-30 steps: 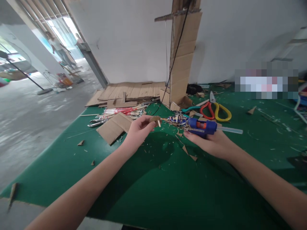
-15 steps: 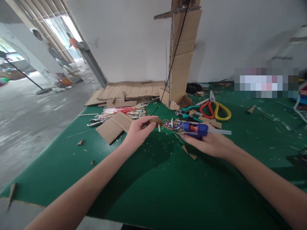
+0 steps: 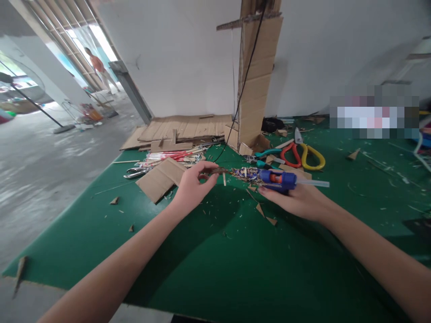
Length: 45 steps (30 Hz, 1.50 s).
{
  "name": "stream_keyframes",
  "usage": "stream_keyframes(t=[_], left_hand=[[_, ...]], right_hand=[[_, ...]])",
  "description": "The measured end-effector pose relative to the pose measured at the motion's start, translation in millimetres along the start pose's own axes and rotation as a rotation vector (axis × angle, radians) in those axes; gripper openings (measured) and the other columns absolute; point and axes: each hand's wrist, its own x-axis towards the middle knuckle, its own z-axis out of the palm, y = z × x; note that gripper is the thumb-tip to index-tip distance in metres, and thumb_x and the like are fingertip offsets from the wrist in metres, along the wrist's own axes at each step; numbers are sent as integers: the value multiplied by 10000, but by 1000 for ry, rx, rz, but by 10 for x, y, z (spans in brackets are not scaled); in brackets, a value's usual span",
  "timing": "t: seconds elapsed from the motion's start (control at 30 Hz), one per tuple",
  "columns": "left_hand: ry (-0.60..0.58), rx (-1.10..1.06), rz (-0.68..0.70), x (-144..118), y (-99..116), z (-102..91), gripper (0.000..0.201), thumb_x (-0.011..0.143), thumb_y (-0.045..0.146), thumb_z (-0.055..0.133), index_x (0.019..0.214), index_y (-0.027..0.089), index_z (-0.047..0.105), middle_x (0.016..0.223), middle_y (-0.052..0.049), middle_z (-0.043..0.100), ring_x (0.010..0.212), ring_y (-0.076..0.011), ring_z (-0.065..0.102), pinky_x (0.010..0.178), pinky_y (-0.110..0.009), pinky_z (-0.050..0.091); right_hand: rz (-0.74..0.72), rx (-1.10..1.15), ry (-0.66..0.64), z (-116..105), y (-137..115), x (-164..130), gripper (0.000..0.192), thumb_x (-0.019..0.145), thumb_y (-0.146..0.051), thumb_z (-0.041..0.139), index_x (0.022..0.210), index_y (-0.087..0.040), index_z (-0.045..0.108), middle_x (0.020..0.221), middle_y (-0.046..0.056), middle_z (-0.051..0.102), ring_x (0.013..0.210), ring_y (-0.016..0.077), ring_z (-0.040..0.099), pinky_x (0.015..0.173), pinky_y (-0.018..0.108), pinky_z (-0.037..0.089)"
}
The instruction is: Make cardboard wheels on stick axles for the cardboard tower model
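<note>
The near half of the green table (image 3: 208, 269) is bare mat crossed only by the two forearms, with the front edge running along the bottom and the left edge slanting up toward eleven o'clock; a sliver of cardboard (image 3: 18, 271) lies right at the near left corner. This is the widest free room on the surface.

At mid-table the left hand (image 3: 191, 188) pinches a small brown cardboard piece (image 3: 215, 171) between thumb and fingertips, the other fingers curled in. At three o'clock from it, just beside, the right hand (image 3: 296, 199) is wrapped around a blue glue gun (image 3: 279, 179), whose nozzle points left toward the piece; a clear glue stick (image 3: 313, 183) juts from its back toward three o'clock. Whether the nozzle touches the piece cannot be told. Small triangular scraps (image 3: 264, 215) and fine shavings lie under and between the hands.

At ten o'clock from the left hand lies a folded cardboard sheet (image 3: 160, 179), with metal pliers (image 3: 134, 172) beside it near the left edge, and a bundle of red and white sticks (image 3: 171, 155) just beyond. At one o'clock from the right hand lie red and yellow shears (image 3: 305, 157).

Farther back, flat cardboard sheets (image 3: 185, 127) lie at the far edge, and a tall cardboard column (image 3: 256, 76) stands at twelve o'clock against the white wall, a black cable (image 3: 247, 72) running down it. The right far side of the mat is open.
</note>
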Motion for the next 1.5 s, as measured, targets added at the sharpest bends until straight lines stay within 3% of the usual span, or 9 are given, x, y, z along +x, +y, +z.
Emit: stream_keyframes(t=[0.13, 0.27, 0.37, 0.53, 0.73, 1.07, 1.5], left_hand=[[43, 212, 191, 13, -30, -45, 228, 779, 90, 543, 971, 195, 604, 975, -39, 655, 885, -155, 612, 799, -323, 507], [97, 380, 442, 30, -33, -69, 244, 774, 50, 538, 951, 204, 606, 1020, -59, 591, 993, -174, 556, 871, -367, 482], [112, 415, 522, 37, -30, -69, 237, 786, 55, 533, 954, 206, 606, 976, -59, 567, 951, -169, 549, 841, -360, 488], [71, 391, 535, 23, -5, -68, 221, 799, 69, 532, 972, 193, 587, 963, -52, 613, 944, -165, 571, 843, -351, 485], [24, 411, 505, -2, 10, -55, 185, 817, 114, 532, 980, 189, 579, 944, -48, 652, 907, -166, 598, 842, -359, 486], [-5, 376, 487, -28, 23, -32, 151, 824, 168, 556, 973, 179, 579, 915, -44, 645, 873, -142, 594, 784, -290, 491], [17, 389, 482, -36, 15, -34, 183, 797, 131, 555, 968, 191, 582, 924, -40, 657, 866, -144, 614, 781, -300, 502]], right_hand=[[165, 118, 6, 30, 174, -5, 213, 769, -430, 603, 789, -220, 630, 658, 37, 627, 612, 212, 599, 507, 330, 465], [172, 214, 10, 50, 259, -3, 194, 776, -425, 597, 778, -232, 621, 668, 38, 635, 643, 221, 613, 524, 340, 488], [175, 212, 11, 46, 240, -4, 211, 769, -431, 608, 793, -222, 627, 658, 36, 633, 605, 201, 606, 517, 328, 497], [86, 141, 53, 19, 47, -21, 194, 785, -393, 595, 812, -204, 627, 710, 46, 650, 618, 192, 613, 516, 302, 489], [-133, 68, 6, 26, -126, -17, 63, 785, -242, 566, 789, -196, 609, 751, 28, 657, 649, 170, 613, 587, 282, 471], [-144, 68, -16, 44, -77, -13, 82, 787, -229, 556, 820, -176, 608, 747, 37, 649, 634, 164, 601, 586, 282, 463], [-146, 48, -16, 21, -93, -8, 93, 793, -236, 546, 709, -197, 552, 658, -4, 596, 541, 126, 522, 513, 250, 400]])
